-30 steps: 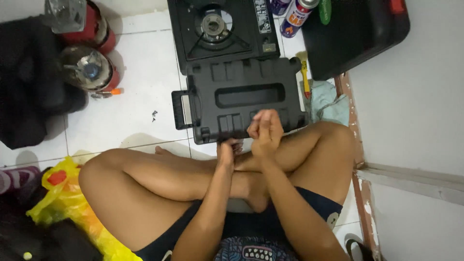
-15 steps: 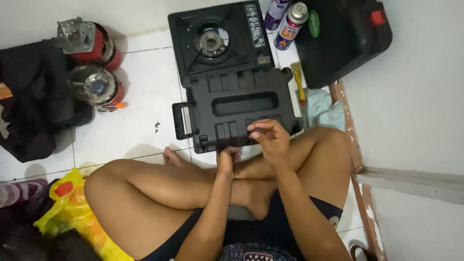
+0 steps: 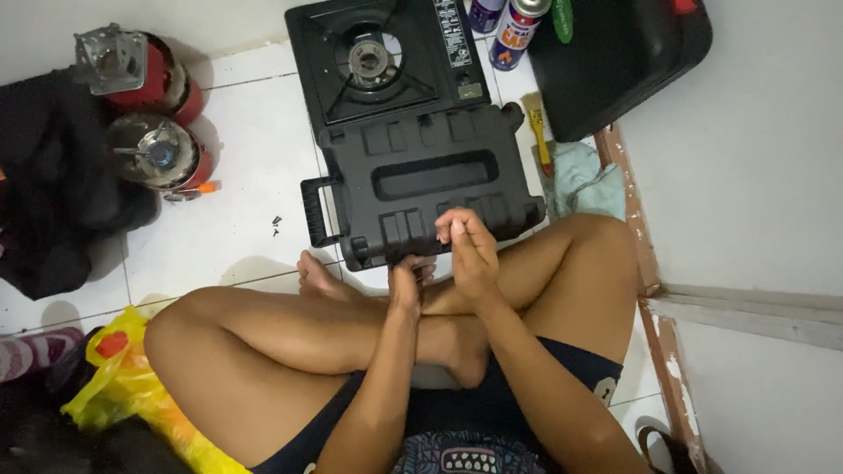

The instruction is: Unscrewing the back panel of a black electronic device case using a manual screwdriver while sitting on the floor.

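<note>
A person seated cross-legged rests the left hand (image 3: 406, 279) against the near edge of a black plastic case (image 3: 428, 190); the right hand (image 3: 467, 248), fingers curled, pinches something too small to identify. Small screws (image 3: 276, 224) lying left of the hands could easily scatter.

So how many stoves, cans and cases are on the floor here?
Flat black tabletop stove: 1
Round red camping stoves: 2
Spray cans: 2
Black plastic cases: 2
Total: 7
The left hand and right hand touch the nearer case.
</note>
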